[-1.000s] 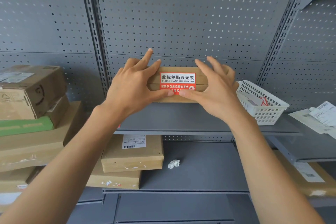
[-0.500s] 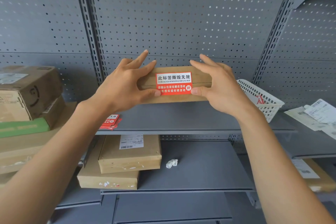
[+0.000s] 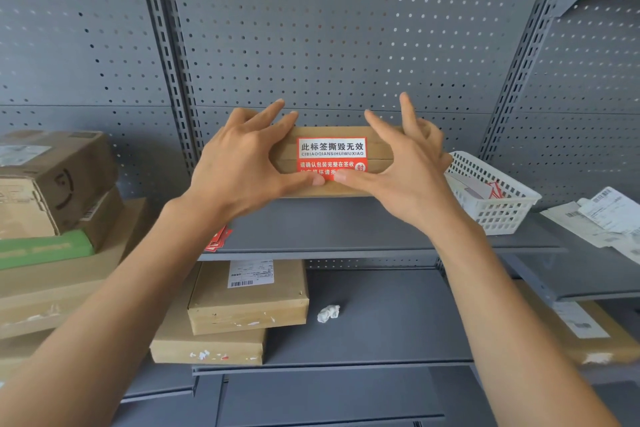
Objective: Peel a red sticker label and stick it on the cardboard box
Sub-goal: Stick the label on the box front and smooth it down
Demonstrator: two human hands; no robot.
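Note:
A flat cardboard box [image 3: 375, 149] stands on its long edge on the grey upper shelf [image 3: 346, 229], against the pegboard back. A red and white sticker label [image 3: 331, 152] with Chinese print is stuck across the seam on its front face. My left hand [image 3: 239, 166] grips the box's left end, thumb pressing the label's lower edge. My right hand [image 3: 408, 170] touches the right end, thumb on the label's lower edge beside the left thumb; its fingers are spread and lifted above the box top.
A stack of red stickers [image 3: 217, 240] lies on the shelf's left front edge. A white plastic basket [image 3: 491, 198] sits to the right. Papers [image 3: 602, 218] lie far right. Cardboard parcels [image 3: 247, 298] and a crumpled white scrap [image 3: 328, 313] occupy the lower shelf; more boxes [image 3: 52, 184] are stacked left.
Both thumbs have come together again along the label's lower edge, after being apart half a second ago. The right fingers have lifted off the box top.

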